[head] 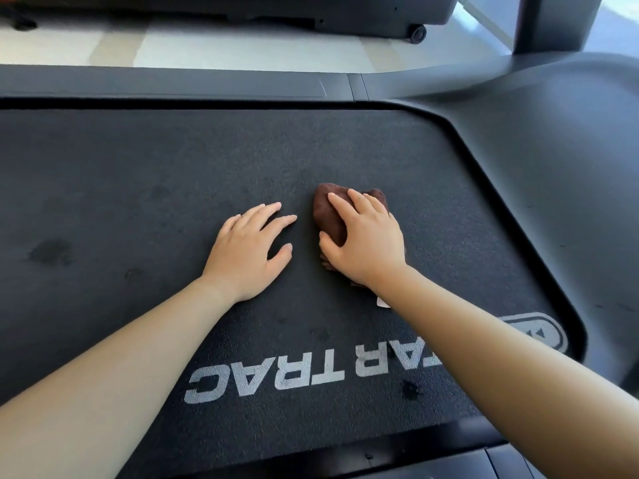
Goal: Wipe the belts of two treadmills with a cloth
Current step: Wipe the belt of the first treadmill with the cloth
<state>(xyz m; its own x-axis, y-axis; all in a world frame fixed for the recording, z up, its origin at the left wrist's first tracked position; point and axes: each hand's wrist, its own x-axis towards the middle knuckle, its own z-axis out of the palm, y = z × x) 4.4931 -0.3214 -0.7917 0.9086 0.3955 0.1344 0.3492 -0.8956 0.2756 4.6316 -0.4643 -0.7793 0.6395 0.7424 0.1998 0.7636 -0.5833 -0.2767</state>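
A black treadmill belt with grey STAR TRAC lettering fills most of the view. A bunched brown cloth lies on the belt near its middle. My right hand lies on top of the cloth, fingers curved over it and thumb against its left side, pressing it onto the belt. My left hand rests flat on the bare belt just left of the cloth, fingers spread and holding nothing. A small white tag shows under my right wrist.
The treadmill's dark side rail runs along the far edge, and its motor cover curves round the right end. Beyond the rail is pale floor and the wheeled base of a second machine. Dark spots mark the belt at left.
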